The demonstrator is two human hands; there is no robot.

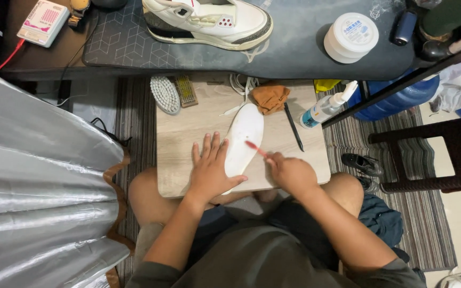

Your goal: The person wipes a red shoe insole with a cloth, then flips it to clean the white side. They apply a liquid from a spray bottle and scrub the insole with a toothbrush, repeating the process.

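Scrubbing looks underway: the left hand (209, 173) lies flat, fingers spread, pinning the white insole (244, 140) on the small worktop (188, 128); the right hand (293, 173), fingers closed round a red toothbrush (256, 149), needs short steady strokes along the insole

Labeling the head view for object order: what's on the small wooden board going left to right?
White scrub brush → small flat brush → left hand → white insole → brown cloth → right hand holding a pink toothbrush → black pen-like tool → spray bottle.
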